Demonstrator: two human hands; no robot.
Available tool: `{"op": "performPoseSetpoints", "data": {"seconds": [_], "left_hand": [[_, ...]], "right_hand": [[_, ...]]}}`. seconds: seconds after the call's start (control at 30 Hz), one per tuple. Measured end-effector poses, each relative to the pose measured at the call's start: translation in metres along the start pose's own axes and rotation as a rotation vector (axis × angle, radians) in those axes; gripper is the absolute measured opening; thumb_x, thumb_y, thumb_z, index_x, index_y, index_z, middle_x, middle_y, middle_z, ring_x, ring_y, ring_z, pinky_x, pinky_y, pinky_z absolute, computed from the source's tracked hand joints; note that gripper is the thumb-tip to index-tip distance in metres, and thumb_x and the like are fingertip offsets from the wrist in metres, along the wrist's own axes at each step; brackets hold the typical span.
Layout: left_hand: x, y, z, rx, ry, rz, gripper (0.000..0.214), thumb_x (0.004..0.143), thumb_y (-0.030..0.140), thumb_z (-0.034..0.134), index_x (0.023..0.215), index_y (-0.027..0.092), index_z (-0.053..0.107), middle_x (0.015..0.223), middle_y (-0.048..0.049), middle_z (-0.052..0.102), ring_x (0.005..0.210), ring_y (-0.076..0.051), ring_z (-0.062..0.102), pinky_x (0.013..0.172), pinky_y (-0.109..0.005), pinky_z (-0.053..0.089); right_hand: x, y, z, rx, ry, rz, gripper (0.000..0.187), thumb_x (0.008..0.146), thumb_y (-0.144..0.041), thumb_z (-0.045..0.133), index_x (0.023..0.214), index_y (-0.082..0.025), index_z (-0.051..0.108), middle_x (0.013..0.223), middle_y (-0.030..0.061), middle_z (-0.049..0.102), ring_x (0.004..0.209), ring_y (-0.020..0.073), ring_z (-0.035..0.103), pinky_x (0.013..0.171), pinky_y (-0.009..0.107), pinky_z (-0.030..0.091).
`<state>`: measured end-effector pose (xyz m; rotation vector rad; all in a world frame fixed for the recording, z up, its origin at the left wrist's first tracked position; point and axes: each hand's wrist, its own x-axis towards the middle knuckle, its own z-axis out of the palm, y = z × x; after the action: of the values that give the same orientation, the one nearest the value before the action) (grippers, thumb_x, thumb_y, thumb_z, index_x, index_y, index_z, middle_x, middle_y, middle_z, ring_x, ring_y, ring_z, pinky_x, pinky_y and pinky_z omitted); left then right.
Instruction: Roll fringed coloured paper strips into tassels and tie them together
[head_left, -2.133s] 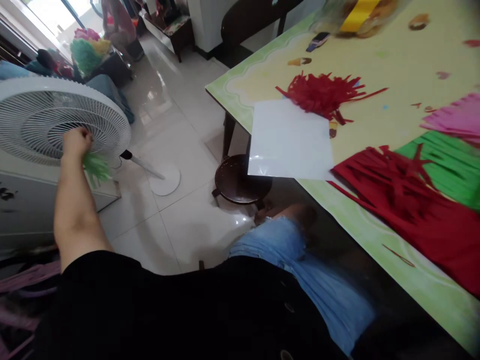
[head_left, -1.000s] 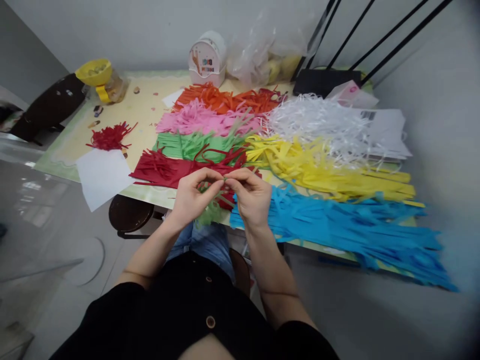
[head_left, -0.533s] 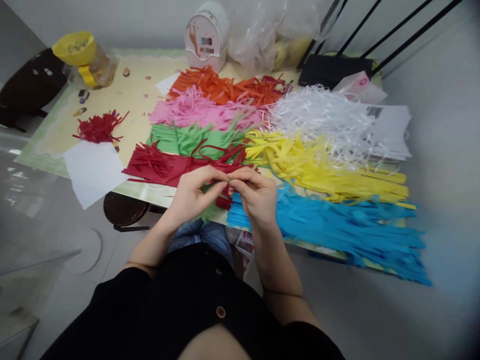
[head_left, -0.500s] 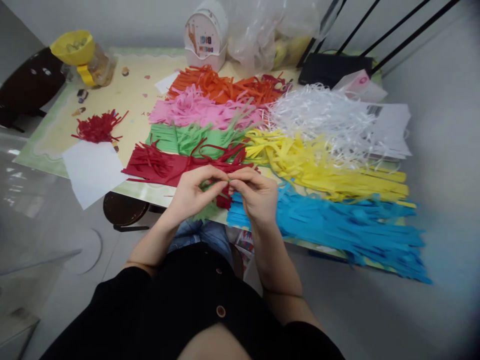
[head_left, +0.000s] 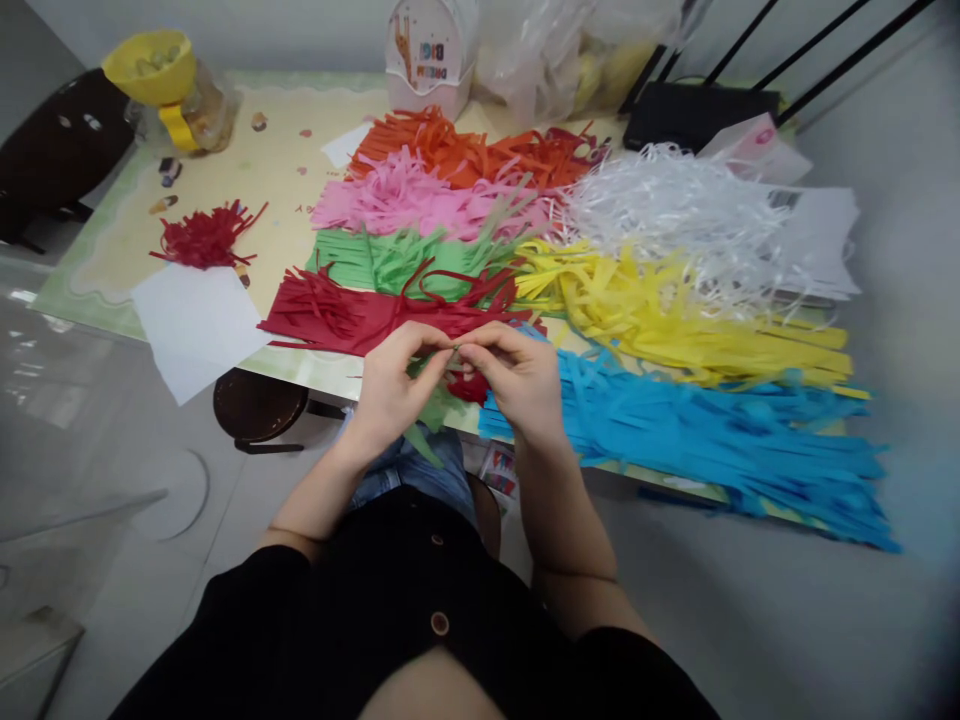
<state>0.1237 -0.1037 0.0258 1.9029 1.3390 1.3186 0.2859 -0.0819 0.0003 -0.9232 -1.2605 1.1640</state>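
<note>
Lengthwise toward the jeans (head_left: 420, 482), green strips (head_left: 433, 412).

Beyond left hand (head_left: 390, 395), far to its left: yellow bowl (head_left: 150, 70), clear jar (head_left: 210, 112) stands just beside. Left of same hand, lower: dark stool (head_left: 259, 405); farther out, white round base (head_left: 174, 497) on floor (head_left: 150, 600). Beyond right hand (head_left: 526, 388): plastic bag (head_left: 532, 70); farther right, black box (head_left: 694, 117).

The white-and-pink tub (head_left: 429, 88) bears the words "DREAM" and "BIG".
</note>
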Motion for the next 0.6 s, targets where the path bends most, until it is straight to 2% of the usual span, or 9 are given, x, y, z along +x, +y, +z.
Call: {"op": "performPoseSetpoints", "data": {"seconds": [0.1, 0.2, 0.33, 0.47, 0.6], "left_hand": [[-0.003, -0.008, -0.014, -0.07, -0.038, -0.007, 0.004, 0.092, 0.021, 0.069, 0.088, 0.02, 0.07, 0.089, -0.0035, 0.075, 0.081, -0.014, 0.07, 0.077, -0.027, 0.056], [-0.001, -0.023, -0.027, -0.226, -0.084, -0.076, 0.006, 0.09, 0.024, 0.073, 0.088, 0.02, 0.07, 0.088, -0.0033, 0.075, 0.078, -0.014, 0.07, 0.073, -0.026, 0.056], [0.004, -0.047, -0.043, -0.341, -0.077, -0.163, 0.009, 0.09, 0.028, 0.074, 0.088, 0.02, 0.07, 0.086, -0.0028, 0.074, 0.076, -0.014, 0.069, 0.072, -0.026, 0.055], [0.009, -0.062, -0.058, -0.331, -0.148, -0.096, 0.007, 0.09, 0.025, 0.074, 0.087, 0.019, 0.071, 0.087, -0.0028, 0.074, 0.079, -0.014, 0.068, 0.074, -0.026, 0.053], [0.009, -0.067, -0.065, -0.324, -0.171, -0.064, 0.006, 0.09, 0.023, 0.072, 0.087, 0.018, 0.071, 0.086, -0.0024, 0.073, 0.076, -0.012, 0.067, 0.072, -0.025, 0.052]], "right_hand": [[0.0, 0.005, 0.014, 0.047, -0.023, 0.003, 0.014, 0.082, -0.039, 0.086, 0.083, -0.025, 0.084, 0.078, -0.0003, 0.074, 0.055, 0.0097, 0.062, 0.054, 0.023, 0.057], [-0.001, 0.013, 0.032, 0.117, -0.01, 0.005, 0.016, 0.079, -0.04, 0.09, 0.089, -0.028, 0.086, 0.08, -0.0002, 0.074, 0.059, 0.0106, 0.065, 0.056, 0.024, 0.058], [-0.001, 0.023, 0.06, 0.133, 0.083, 0.009, 0.015, 0.078, -0.039, 0.09, 0.087, -0.028, 0.086, 0.075, -0.0012, 0.072, 0.055, 0.0097, 0.062, 0.054, 0.024, 0.057], [-0.003, 0.024, 0.079, 0.004, 0.164, -0.002, 0.016, 0.082, -0.038, 0.086, 0.086, -0.024, 0.084, 0.08, 0.0011, 0.074, 0.057, 0.0105, 0.063, 0.057, 0.026, 0.059], [-0.009, 0.02, 0.087, -0.042, 0.187, -0.017, 0.017, 0.084, -0.039, 0.085, 0.089, -0.023, 0.084, 0.08, 0.0016, 0.074, 0.059, 0.011, 0.066, 0.058, 0.025, 0.061]]}}
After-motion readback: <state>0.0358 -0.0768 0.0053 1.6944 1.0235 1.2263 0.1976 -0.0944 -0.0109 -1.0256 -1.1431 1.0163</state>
